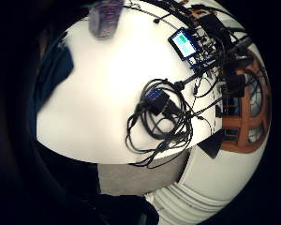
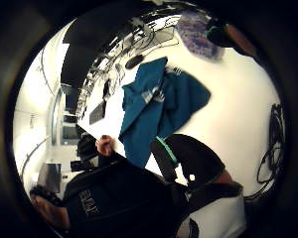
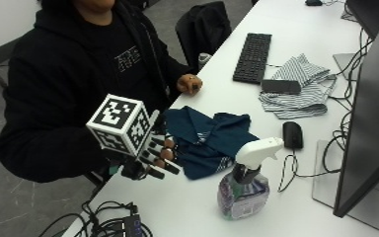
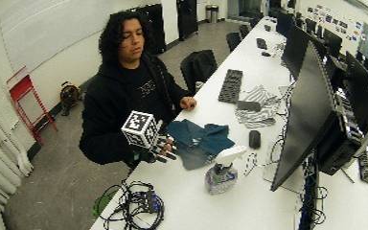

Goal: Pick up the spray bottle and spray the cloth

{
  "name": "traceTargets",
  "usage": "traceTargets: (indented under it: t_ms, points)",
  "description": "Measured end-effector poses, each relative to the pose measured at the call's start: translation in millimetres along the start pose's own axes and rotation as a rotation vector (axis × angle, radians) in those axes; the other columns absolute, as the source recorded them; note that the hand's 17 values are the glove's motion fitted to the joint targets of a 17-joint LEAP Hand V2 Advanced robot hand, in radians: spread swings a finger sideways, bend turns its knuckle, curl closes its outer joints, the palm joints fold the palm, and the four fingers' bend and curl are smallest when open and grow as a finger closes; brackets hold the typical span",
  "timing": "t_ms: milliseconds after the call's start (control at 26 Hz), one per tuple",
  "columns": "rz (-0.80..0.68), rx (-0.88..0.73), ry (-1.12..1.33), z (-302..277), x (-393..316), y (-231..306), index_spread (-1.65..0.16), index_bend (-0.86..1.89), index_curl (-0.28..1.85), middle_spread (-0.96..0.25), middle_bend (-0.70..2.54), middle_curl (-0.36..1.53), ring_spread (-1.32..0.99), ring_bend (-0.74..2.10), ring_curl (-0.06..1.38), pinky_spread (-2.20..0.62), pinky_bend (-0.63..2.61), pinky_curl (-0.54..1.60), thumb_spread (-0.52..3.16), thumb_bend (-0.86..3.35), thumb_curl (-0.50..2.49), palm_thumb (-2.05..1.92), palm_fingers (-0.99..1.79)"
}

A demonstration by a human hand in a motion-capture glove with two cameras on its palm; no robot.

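Nothing held yet — our right hand (image 3: pixel 151 159), fingers apart, hovers at the desk (image 3: pixel 196 207) edge; next we reach for the spray bottle (image 3: pixel 245 183) beside the teal cloth (image 3: pixel 206 138).

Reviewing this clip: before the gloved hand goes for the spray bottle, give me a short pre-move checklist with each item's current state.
1. Spray bottle upright on the table: ok.
2. Right hand free, fingers extended and holding nothing: ok.
3. Path from hand to bottle free of obstacles: ok; only bare tabletop lies between them.
4. Blue cloth within range, lying beside the bottle: ok.
5. Nozzle pointed at the cloth: not ok; it faces the mouse, so the bottle needs turning.
6. Liquid in the bottle: cannot tell.
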State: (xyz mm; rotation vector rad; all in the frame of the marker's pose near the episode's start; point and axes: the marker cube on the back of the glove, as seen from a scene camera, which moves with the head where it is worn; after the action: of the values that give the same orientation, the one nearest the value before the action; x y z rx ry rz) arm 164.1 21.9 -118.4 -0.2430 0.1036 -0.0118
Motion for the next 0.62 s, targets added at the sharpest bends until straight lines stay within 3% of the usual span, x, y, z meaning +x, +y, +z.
traceTargets:
  t_ms: [269,616]
  points:
    - [0.090,0.076,0.007,-20,32,-80,-0.37,0.16,0.28,-0.08,0.33,0.30,-0.12,0.39,0.26,0.18,0.13,0.19,1.03,0.02,0.22,0.47,0.59]
    - [0.075,0.037,-0.125,-53,50,-162,-0.36,0.11,0.27,-0.10,0.37,0.34,-0.15,0.45,0.30,0.16,0.17,0.21,1.01,-0.02,0.25,0.49,0.63]
